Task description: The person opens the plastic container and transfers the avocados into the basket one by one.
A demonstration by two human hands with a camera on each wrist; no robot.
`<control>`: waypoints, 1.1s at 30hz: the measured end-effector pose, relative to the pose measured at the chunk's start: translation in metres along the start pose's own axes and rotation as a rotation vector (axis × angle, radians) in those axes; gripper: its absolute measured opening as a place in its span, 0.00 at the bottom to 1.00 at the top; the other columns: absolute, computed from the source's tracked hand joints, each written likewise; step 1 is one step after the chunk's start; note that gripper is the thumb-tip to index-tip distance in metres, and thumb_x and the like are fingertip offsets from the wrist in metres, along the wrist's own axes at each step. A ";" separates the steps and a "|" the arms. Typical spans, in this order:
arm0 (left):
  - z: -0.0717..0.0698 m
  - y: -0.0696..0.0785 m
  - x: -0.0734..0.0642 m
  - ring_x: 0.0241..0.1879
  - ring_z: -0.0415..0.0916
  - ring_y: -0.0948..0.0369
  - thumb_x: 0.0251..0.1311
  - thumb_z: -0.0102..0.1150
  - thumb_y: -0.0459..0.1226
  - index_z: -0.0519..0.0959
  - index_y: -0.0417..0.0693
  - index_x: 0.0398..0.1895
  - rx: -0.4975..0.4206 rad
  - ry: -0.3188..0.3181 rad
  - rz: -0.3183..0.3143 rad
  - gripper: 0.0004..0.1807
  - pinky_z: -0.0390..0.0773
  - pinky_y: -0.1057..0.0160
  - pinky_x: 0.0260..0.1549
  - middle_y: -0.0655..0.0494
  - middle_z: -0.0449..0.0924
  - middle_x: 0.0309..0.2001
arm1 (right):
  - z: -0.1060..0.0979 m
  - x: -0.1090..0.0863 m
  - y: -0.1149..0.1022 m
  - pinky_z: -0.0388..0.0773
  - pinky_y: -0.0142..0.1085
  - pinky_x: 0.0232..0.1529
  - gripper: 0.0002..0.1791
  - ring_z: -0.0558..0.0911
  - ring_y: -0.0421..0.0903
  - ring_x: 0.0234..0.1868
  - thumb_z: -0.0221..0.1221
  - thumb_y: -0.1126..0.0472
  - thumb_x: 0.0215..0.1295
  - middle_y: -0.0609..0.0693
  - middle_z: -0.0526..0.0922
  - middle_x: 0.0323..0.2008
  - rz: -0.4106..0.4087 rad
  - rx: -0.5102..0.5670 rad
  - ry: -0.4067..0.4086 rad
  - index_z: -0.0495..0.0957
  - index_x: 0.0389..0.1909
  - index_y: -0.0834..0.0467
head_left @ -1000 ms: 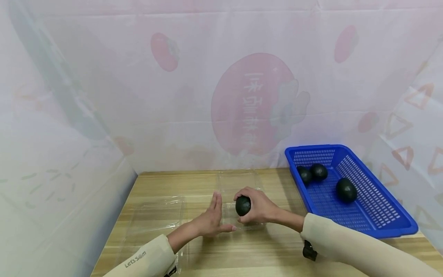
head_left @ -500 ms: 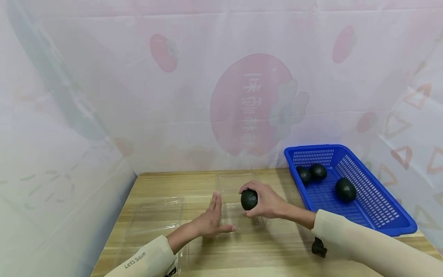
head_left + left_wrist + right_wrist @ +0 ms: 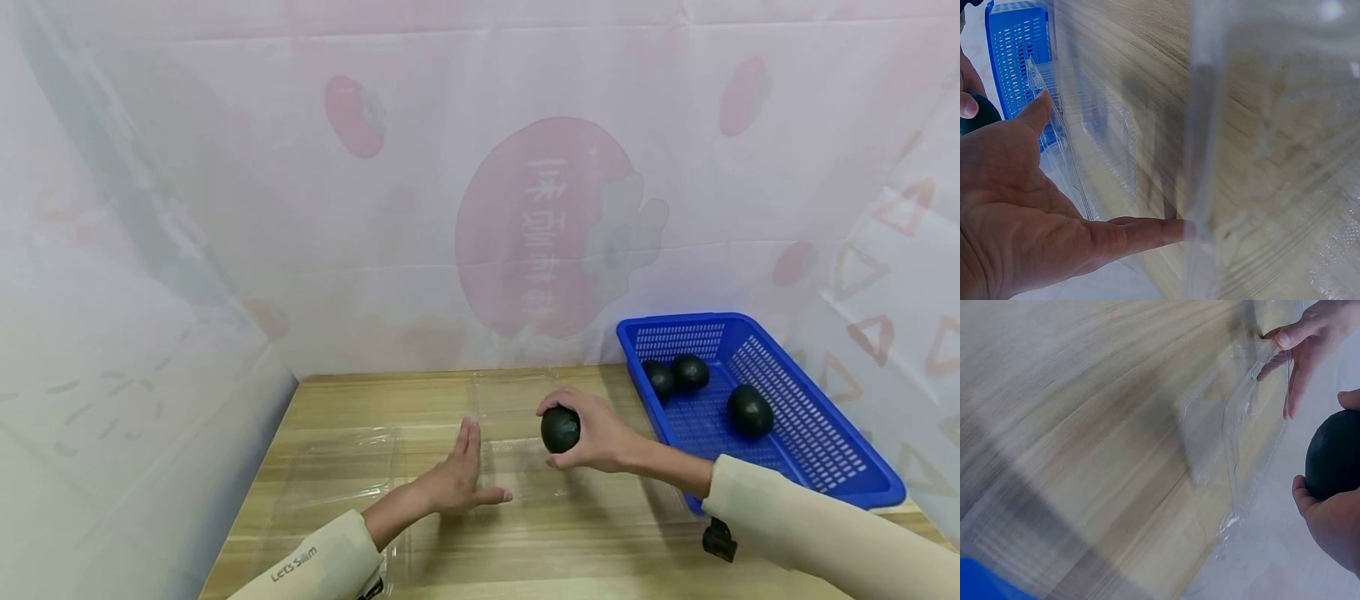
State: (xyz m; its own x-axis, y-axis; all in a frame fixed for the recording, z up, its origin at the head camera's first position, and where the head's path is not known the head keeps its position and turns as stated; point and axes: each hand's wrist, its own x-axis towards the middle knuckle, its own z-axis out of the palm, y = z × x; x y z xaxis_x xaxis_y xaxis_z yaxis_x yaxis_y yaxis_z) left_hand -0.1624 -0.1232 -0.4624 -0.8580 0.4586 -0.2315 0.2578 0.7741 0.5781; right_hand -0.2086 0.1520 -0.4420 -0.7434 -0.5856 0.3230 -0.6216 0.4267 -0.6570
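My right hand (image 3: 600, 432) grips a dark green avocado (image 3: 561, 429), fingers over its far side and thumb beneath. The fruit is held above the right side of a clear plastic clamshell box (image 3: 517, 467), whose lid stands folded back toward the wall. My left hand (image 3: 453, 479) has straight fingers, with thumb and fingertips at the box's left edge. In the left wrist view the left palm (image 3: 1029, 206) faces the clear box (image 3: 1094, 125). The right wrist view shows the avocado (image 3: 1335, 456) in the right hand, apart from the box (image 3: 1200, 431).
A blue perforated basket (image 3: 825, 375) at the right holds several avocados, among them a separate one (image 3: 750, 411). Another clear plastic container (image 3: 337, 462) lies on the wooden table (image 3: 570, 550) at the left. Printed cloth walls (image 3: 405, 217) enclose the back and sides.
My right hand has drawn the avocado rightward from over the middle of the clear box, rising slightly at first. The left hand stays in place.
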 end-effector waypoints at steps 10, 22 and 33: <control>0.000 -0.001 0.001 0.76 0.53 0.26 0.68 0.70 0.52 0.34 0.19 0.80 0.016 -0.002 0.014 0.66 0.68 0.38 0.70 0.19 0.25 0.80 | -0.027 -0.015 0.005 0.83 0.36 0.44 0.31 0.83 0.44 0.49 0.81 0.61 0.48 0.48 0.85 0.54 0.027 0.010 0.022 0.82 0.55 0.49; 0.000 -0.001 0.001 0.75 0.54 0.26 0.68 0.70 0.53 0.33 0.19 0.80 0.023 -0.003 0.014 0.66 0.70 0.38 0.69 0.19 0.24 0.80 | -0.048 -0.025 0.011 0.85 0.36 0.43 0.35 0.83 0.43 0.50 0.83 0.59 0.44 0.46 0.84 0.56 0.024 -0.041 0.065 0.81 0.56 0.45; 0.000 0.000 0.000 0.75 0.57 0.27 0.68 0.70 0.53 0.32 0.21 0.80 0.016 -0.009 -0.001 0.67 0.72 0.39 0.67 0.21 0.24 0.80 | -0.069 -0.032 0.020 0.85 0.37 0.43 0.35 0.83 0.48 0.53 0.83 0.59 0.45 0.49 0.83 0.58 0.027 -0.108 0.098 0.81 0.57 0.46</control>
State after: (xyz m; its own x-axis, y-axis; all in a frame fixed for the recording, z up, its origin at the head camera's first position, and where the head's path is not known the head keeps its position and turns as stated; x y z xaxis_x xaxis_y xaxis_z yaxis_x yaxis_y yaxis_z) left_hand -0.1622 -0.1231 -0.4625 -0.8545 0.4613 -0.2389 0.2640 0.7817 0.5651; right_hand -0.2144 0.2273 -0.4187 -0.7774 -0.5053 0.3747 -0.6202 0.5158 -0.5911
